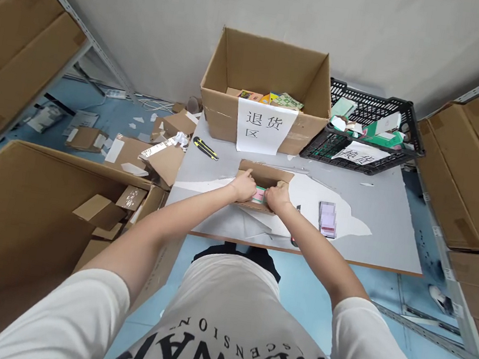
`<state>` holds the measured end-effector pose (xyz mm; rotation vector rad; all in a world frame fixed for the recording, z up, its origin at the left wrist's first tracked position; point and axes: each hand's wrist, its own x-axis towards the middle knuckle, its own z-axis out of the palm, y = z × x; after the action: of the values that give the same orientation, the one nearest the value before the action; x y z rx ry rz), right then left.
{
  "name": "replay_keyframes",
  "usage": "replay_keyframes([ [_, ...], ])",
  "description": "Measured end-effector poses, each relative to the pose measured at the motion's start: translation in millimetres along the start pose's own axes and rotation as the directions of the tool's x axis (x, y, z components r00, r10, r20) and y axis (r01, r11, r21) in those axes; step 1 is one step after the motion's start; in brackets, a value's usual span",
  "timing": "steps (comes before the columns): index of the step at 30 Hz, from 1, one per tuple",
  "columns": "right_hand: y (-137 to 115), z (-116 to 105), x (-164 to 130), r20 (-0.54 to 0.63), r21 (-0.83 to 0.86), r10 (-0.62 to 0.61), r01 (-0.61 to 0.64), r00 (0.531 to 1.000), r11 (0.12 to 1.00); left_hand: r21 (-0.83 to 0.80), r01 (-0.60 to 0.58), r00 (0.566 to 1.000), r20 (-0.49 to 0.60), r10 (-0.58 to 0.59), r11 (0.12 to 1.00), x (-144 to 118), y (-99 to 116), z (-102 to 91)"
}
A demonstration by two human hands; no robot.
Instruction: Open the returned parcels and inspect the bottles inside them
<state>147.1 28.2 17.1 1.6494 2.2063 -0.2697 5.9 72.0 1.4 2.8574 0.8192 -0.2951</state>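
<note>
Head view: my left hand (244, 185) and right hand (278, 197) both pinch a small pink-green packet (259, 194) at the open cardboard mailer (264, 176) mid-table (385, 224). Big carton (265, 88) sits at twelve o'clock, black crate (364, 132) at two, yellow cutter (205, 148) at ten.

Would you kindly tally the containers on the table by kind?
Cardboard boxes: 2, the large labelled box and the small box both hands hold.
Black crates: 1.
Total: 3.
</note>
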Motion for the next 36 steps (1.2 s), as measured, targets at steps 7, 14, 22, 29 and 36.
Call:
replay_keyframes([
  [7,23,8,-35,0.053,-0.072,0.266,-0.262,0.963,0.962,0.043,0.301,0.954,-0.020,-0.300,0.953,-36,5,-3.5],
  [14,29,44,-63,-0.013,0.062,0.271,-0.270,0.962,0.961,0.009,0.512,0.857,0.053,-0.512,0.859,-70,6,9.5],
  [22,62,111,-56,-0.116,0.549,0.127,-0.043,0.985,0.835,-0.169,0.552,0.833,0.085,-0.546,0.816,-68,-4,53.5],
  [29,64,130,-50,-0.204,0.614,0.093,0.054,0.975,0.787,-0.343,0.542,0.814,-0.013,-0.581,0.767,-67,2,79.5],
  [36,63,76,-62,-0.272,0.285,0.209,-0.129,0.939,0.950,-0.326,0.510,0.811,-0.126,-0.571,0.796,-80,3,67.1],
])
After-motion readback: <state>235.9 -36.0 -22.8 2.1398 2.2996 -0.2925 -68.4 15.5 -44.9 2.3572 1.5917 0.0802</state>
